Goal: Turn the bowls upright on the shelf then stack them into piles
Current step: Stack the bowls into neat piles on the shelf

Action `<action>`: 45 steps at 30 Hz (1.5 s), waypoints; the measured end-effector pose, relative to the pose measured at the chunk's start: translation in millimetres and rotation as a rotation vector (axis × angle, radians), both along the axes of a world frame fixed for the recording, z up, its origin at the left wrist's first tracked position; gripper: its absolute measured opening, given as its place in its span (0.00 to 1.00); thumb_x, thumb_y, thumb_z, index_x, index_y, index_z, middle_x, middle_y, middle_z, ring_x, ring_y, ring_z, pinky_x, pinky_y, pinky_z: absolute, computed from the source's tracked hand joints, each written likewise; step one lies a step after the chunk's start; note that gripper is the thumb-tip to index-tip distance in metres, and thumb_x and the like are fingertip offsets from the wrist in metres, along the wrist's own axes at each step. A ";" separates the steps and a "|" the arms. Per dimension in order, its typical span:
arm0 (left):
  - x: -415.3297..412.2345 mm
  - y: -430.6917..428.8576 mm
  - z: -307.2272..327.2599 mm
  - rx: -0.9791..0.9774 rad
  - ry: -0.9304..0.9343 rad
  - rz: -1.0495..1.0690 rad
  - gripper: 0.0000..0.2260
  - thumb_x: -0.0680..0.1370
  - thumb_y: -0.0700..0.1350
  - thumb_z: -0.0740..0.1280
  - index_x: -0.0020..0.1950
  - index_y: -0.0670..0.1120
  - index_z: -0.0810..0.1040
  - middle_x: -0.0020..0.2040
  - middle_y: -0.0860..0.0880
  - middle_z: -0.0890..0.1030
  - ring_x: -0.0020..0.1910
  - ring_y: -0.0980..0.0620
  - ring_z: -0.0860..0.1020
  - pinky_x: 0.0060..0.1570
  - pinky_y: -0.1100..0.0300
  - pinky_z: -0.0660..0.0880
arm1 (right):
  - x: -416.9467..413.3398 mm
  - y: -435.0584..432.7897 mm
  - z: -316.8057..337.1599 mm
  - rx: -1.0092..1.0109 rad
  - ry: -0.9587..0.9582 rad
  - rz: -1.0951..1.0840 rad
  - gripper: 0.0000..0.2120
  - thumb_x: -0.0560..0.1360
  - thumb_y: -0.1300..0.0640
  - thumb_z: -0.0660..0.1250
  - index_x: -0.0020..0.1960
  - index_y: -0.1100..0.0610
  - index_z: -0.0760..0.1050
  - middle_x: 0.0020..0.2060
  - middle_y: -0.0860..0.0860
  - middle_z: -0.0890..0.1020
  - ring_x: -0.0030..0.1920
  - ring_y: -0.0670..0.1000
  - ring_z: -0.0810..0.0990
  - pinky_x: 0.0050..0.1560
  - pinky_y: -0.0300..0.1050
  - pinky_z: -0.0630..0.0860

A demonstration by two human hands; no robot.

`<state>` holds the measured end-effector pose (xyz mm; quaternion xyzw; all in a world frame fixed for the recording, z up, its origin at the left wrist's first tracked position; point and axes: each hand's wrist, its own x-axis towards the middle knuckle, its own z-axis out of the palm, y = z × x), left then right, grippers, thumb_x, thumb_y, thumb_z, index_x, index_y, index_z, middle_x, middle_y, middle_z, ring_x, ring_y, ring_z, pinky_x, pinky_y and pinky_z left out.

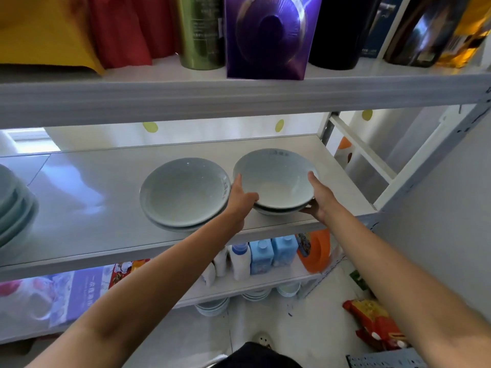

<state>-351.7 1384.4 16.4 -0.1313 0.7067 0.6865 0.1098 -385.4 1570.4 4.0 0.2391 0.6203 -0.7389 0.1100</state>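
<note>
Two low piles of pale grey-green bowls stand upright on the white middle shelf (93, 197). The right pile (275, 179) has a top bowl nested in a lower one. My left hand (240, 199) grips that pile's left rim, thumb inside the top bowl. My right hand (320, 197) grips its right side, thumb on the rim and fingers under the lower bowl. The left pile (183, 193), also two bowls, sits just beside my left hand. A taller stack of similar bowls (13, 205) shows at the far left edge, partly cut off.
The upper shelf (239, 94) hangs close overhead with a purple box (268, 35), a green canister (200, 30) and bags. A metal upright (425, 166) stands at the right. Bottles (261, 257) and more bowls (212, 306) fill lower shelves. A red snack bag (372, 322) lies on the floor.
</note>
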 end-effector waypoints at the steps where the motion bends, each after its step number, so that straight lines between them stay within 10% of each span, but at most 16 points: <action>1: -1.4 0.8 -1.3 -0.012 -0.001 0.000 0.36 0.75 0.32 0.62 0.78 0.51 0.52 0.73 0.46 0.60 0.68 0.42 0.66 0.69 0.46 0.68 | -2.6 2.0 -0.5 0.001 0.003 -0.005 0.24 0.77 0.41 0.59 0.65 0.56 0.68 0.46 0.54 0.77 0.52 0.58 0.76 0.47 0.56 0.77; 29: 26.1 -108.2 70.7 0.062 0.328 0.283 0.36 0.73 0.33 0.61 0.77 0.53 0.53 0.67 0.45 0.70 0.64 0.44 0.72 0.65 0.47 0.72 | -4.4 -102.6 84.1 0.090 0.285 0.109 0.20 0.76 0.45 0.64 0.60 0.58 0.73 0.50 0.54 0.81 0.41 0.51 0.81 0.34 0.43 0.78; 33: 42.3 -132.2 65.1 0.010 0.308 0.299 0.28 0.66 0.39 0.62 0.65 0.56 0.69 0.54 0.49 0.76 0.55 0.46 0.73 0.59 0.45 0.74 | 4.9 -127.4 77.3 0.096 0.267 0.140 0.21 0.75 0.44 0.65 0.59 0.59 0.72 0.49 0.54 0.80 0.41 0.51 0.81 0.33 0.41 0.78; 45: 54.5 -177.4 21.6 -0.194 0.210 0.257 0.24 0.72 0.33 0.61 0.68 0.44 0.67 0.55 0.44 0.72 0.55 0.44 0.72 0.52 0.51 0.76 | 21.0 -165.1 41.2 0.236 0.258 0.208 0.29 0.74 0.41 0.65 0.62 0.65 0.72 0.54 0.57 0.79 0.54 0.54 0.78 0.52 0.45 0.73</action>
